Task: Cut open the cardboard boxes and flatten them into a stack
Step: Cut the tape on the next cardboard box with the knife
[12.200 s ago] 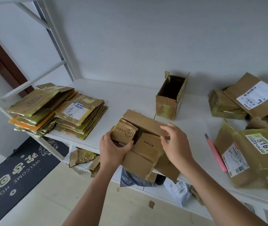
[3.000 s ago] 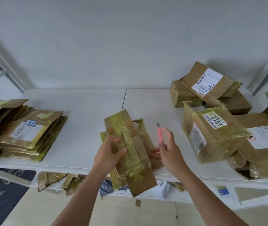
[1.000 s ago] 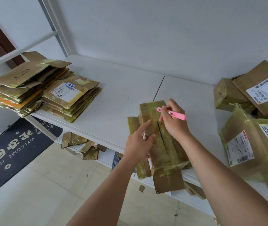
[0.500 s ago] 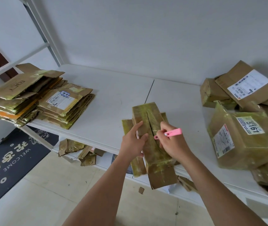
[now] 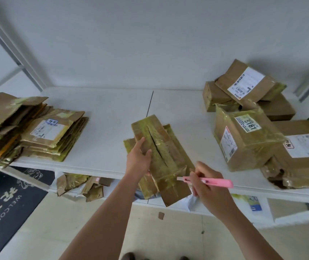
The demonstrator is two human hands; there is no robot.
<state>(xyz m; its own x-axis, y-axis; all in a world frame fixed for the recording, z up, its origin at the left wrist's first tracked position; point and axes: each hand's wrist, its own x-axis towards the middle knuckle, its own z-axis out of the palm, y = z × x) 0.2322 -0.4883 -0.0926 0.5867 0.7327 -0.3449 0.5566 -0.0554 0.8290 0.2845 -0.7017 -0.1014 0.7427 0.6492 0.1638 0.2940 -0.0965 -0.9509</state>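
Observation:
A long taped cardboard box point(image 5: 166, 156) lies at the front edge of the white table point(image 5: 112, 117), its near end hanging over the edge. A dark slit runs along its taped top seam. My left hand point(image 5: 139, 158) grips the box's left side. My right hand point(image 5: 206, 186) holds a pink box cutter point(image 5: 210, 181), whose tip sits at the box's near right end. Two stacks of flattened boxes point(image 5: 28, 128) rest at the table's left.
Several sealed boxes with white labels point(image 5: 247, 139) crowd the table's right side. Cardboard scraps point(image 5: 82, 186) lie on a lower shelf under the table. A dark welcome mat point(image 5: 5, 203) covers the floor at left. A white wall stands behind.
My right hand has drawn the cutter down the seam from mid-box to the near end and off to the right. The slit is now longer. The left hand keeps its grip.

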